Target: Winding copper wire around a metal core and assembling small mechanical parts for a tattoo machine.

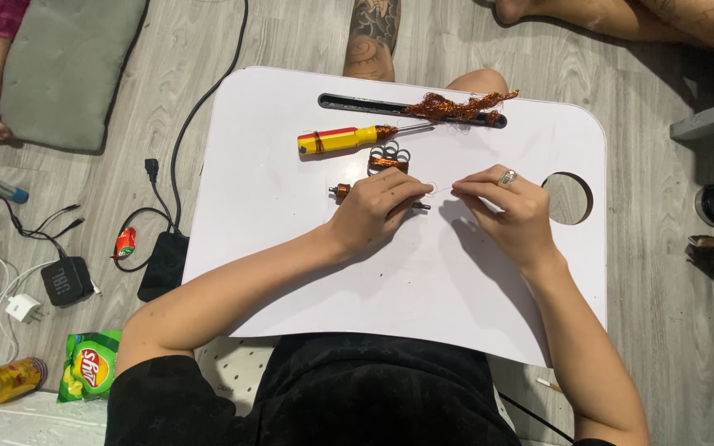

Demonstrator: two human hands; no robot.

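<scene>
Left hand point(378, 206) pinches small motor rotor point(342, 192); right hand point(510, 206) pinches thin copper wire point(442, 188). Wire looks light, easily snapped; hold rotor by shaft.

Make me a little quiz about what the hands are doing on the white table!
1. True or false: the yellow screwdriver is held in the right hand.
2. What lies across the black slot at the far edge of the white lap table? A) tangle of copper wire B) spoon C) pencil
3. Fill in: the left hand rests over a small copper-wound ____.

Key:
1. False; it lies on the table, beyond both hands.
2. A, the tangle of copper wire.
3. Spindle: the small motor rotor under its fingers.
</scene>
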